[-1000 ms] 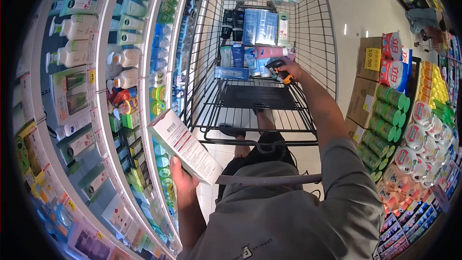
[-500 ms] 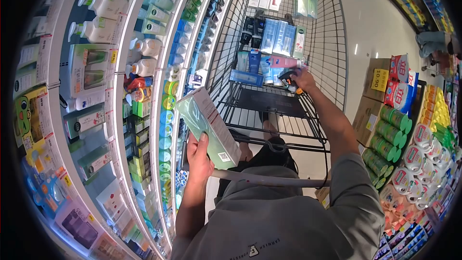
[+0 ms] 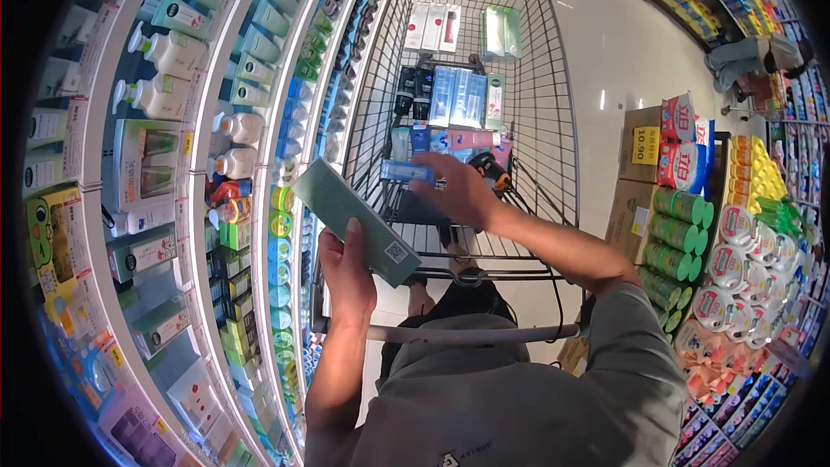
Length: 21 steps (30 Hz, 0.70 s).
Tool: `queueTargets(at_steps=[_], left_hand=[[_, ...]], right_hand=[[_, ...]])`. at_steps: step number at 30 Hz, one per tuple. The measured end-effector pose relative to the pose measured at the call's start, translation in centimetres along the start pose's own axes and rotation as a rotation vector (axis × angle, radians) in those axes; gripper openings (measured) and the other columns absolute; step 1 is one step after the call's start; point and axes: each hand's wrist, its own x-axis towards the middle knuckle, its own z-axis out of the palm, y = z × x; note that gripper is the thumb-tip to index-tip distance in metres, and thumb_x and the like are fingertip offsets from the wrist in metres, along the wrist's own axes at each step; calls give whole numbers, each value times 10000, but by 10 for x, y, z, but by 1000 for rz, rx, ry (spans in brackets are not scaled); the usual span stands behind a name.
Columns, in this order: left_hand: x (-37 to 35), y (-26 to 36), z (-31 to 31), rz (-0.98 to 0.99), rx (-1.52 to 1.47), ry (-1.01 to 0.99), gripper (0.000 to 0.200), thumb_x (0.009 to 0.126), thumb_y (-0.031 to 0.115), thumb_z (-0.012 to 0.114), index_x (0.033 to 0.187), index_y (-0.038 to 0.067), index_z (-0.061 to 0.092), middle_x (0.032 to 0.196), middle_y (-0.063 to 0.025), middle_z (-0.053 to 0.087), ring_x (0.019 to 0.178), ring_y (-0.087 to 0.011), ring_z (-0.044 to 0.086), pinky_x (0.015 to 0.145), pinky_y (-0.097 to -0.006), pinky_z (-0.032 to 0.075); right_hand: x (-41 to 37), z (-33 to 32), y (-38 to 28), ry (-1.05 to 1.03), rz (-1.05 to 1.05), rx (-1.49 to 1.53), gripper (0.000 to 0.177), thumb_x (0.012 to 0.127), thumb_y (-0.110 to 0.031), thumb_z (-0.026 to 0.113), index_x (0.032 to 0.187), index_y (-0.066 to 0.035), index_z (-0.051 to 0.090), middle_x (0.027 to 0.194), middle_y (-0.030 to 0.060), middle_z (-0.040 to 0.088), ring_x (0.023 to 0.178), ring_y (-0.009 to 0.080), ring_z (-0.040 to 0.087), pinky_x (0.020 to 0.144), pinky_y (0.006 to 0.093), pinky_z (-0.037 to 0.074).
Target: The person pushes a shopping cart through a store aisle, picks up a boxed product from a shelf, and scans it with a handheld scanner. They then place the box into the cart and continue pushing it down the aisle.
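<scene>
My left hand (image 3: 347, 264) holds a long green box (image 3: 359, 223) with a QR code near its lower end, thumb on the front face. Over the near part of the wire shopping cart (image 3: 566, 104), my right hand (image 3: 454, 192) is smeared by motion beside a small blue box (image 3: 406, 171); whether it touches that box I cannot tell. A black and orange device (image 3: 491, 171) lies to its right. Further in are a pink package (image 3: 471, 140), blue-and-white boxes (image 3: 456, 97), dark bottles (image 3: 413, 93), white boxes (image 3: 432, 26) and a green pack (image 3: 501, 31).
Shelves with pump bottles (image 3: 177, 52), tubes and boxes run along the left. On the right stand cartons (image 3: 629, 164), green canisters (image 3: 679, 218) and white tubs (image 3: 735, 251). A person (image 3: 752, 60) is at the upper right. The cart handle (image 3: 467, 335) crosses before my body.
My right hand has left the black and orange device and moved left and nearer. The green box in my left hand has tilted. The view has shifted, so the cart appears further left.
</scene>
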Motion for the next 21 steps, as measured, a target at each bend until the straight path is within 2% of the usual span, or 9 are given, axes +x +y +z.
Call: queueTargets(at_steps=[4,7,10,13,16,18,19,21], left_hand=[[14,4,16,-12,45,56,416,984,238,605,1198,-58,407,1096,-158,582,982,-167,586,872,-299,486],[23,3,26,11,116,-4,496,975,267,619,1222,-79,365,1115,-186,561,1006,-191,583,881,-308,487],[25,5,44,11,200,32,546,967,293,631,1234,-87,343,1139,-199,541,1036,-195,572,896,-310,483],[31,5,57,32,224,-25,573,963,302,640,1243,-87,327,1166,-205,523,1060,-192,559,902,-306,479],[34,9,60,-17,206,-121,568,956,271,646,1261,-94,336,1171,-192,541,1052,-184,568,905,-310,481],[40,9,58,-83,106,-226,533,949,234,653,1259,-94,369,1165,-177,560,1045,-181,577,916,-313,477],[43,9,56,-120,122,-240,476,931,151,650,1268,-92,418,1171,-164,588,1051,-189,593,939,-320,467],[47,9,58,-121,41,-294,411,938,107,618,1265,-72,446,1157,-153,611,1057,-189,610,949,-322,473]], right_hand=[[-28,11,-41,-46,-252,-98,720,863,-360,719,1394,16,410,1368,242,496,1208,377,552,1030,420,438],[-36,6,-63,-101,-214,-25,857,825,-363,756,1451,9,303,1387,262,465,1195,399,551,1020,427,446],[-39,14,-55,-13,-204,-9,872,802,-339,769,1433,30,293,1304,299,508,1177,437,543,972,452,476],[-39,14,-47,-49,-42,136,839,818,-250,768,1451,14,285,1357,271,475,1203,372,555,994,400,468],[-35,6,-47,-24,17,413,777,843,-168,725,1456,13,283,1328,227,514,1186,302,567,988,379,468],[-33,13,-26,19,56,554,712,867,-151,692,1434,33,302,1227,187,552,1117,245,576,947,355,473],[-33,16,-16,40,74,626,680,878,-142,675,1423,43,312,1177,167,570,1082,216,580,926,342,476],[-33,7,-21,15,169,775,647,886,-115,656,1420,36,324,1164,145,568,1078,196,573,930,328,470]])
